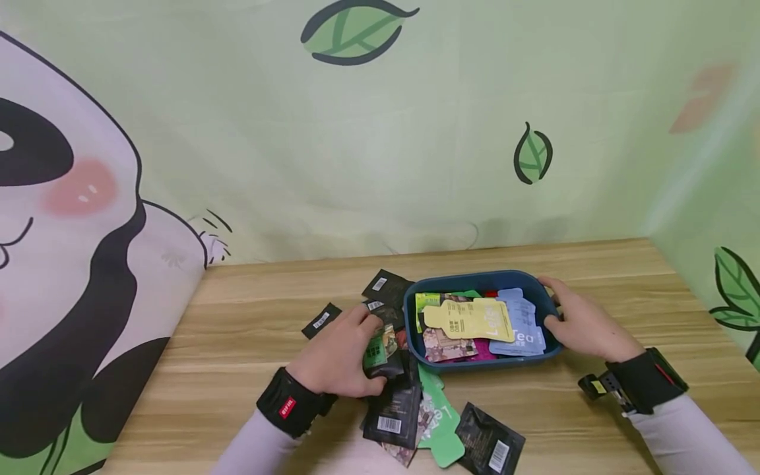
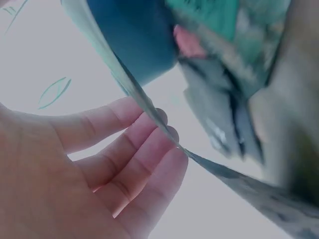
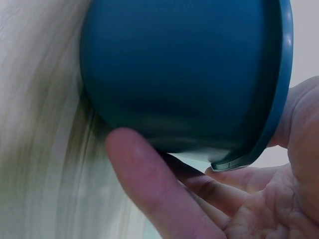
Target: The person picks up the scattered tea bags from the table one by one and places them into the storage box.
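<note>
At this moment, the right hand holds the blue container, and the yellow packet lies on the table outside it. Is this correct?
Not quite: the yellow packet lies inside the blue container, on top of other packets, as the head view shows.

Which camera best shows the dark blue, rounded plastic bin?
The head view: it looks into the bin, showing colourful flat packets. Right wrist: only its outside, close up. Left wrist: just a blurred part.

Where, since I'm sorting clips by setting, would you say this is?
Probably an indoor recording corner set up for tabletop work: a wood-grain table stands before a printed panda-and-leaf backdrop, and the person wears black wristbands. A playroom can't be ruled out.
</note>
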A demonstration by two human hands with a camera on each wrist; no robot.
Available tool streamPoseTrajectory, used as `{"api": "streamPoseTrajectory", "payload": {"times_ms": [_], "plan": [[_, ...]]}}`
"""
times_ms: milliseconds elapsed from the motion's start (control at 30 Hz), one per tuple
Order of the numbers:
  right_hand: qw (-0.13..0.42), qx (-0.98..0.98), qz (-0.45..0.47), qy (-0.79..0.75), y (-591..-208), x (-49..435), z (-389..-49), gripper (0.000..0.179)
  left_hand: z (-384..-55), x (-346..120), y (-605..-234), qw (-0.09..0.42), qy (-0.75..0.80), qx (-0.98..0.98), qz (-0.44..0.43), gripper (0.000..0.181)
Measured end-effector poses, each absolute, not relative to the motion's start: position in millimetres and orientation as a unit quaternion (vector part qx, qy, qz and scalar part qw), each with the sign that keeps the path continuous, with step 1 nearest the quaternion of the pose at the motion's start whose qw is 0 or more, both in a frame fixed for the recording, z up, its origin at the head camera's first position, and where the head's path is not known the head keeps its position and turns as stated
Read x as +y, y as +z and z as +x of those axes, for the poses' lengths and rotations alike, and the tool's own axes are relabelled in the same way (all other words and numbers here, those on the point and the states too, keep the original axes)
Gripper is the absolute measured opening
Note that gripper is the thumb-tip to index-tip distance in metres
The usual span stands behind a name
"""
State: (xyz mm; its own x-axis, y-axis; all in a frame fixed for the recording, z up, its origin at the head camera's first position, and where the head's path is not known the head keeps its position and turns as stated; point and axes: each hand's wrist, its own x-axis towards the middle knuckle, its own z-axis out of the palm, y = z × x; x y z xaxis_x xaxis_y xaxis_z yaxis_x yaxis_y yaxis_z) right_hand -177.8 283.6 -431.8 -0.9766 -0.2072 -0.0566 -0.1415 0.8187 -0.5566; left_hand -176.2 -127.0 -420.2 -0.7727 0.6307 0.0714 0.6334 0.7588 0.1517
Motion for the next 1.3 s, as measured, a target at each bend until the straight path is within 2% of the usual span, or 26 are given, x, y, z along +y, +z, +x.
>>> {"api": "streamPoseTrajectory", "payload": {"times_ms": [200,500,833,1100,1300], "plan": [[0.047,0.95,-0.088,-0.295,-431.9,285.0,-177.6,0.061,-183.2,-120.0,-401.0,0.035,-0.079,-0.935,-0.343,0.085],[0.007,0.952,-0.084,-0.294,-433.8,286.7,-177.9,0.056,-199.2,-87.0,-380.5,0.061,-0.069,-0.917,-0.387,0.084],[-0.028,0.954,-0.064,-0.293,-436.9,283.1,-177.9,0.052,-215.8,-37.1,-373.9,0.036,-0.036,-0.911,-0.408,0.087],[-0.062,0.961,-0.068,-0.259,-443.0,280.2,-181.0,0.05,-226.9,-16.2,-374.6,0.016,-0.025,-0.916,-0.4,0.089],[-0.034,0.954,-0.079,-0.286,-438.2,287.4,-180.6,0.05,-231.1,-9.7,-375.7,-0.005,-0.008,-0.918,-0.397,0.09]]}}
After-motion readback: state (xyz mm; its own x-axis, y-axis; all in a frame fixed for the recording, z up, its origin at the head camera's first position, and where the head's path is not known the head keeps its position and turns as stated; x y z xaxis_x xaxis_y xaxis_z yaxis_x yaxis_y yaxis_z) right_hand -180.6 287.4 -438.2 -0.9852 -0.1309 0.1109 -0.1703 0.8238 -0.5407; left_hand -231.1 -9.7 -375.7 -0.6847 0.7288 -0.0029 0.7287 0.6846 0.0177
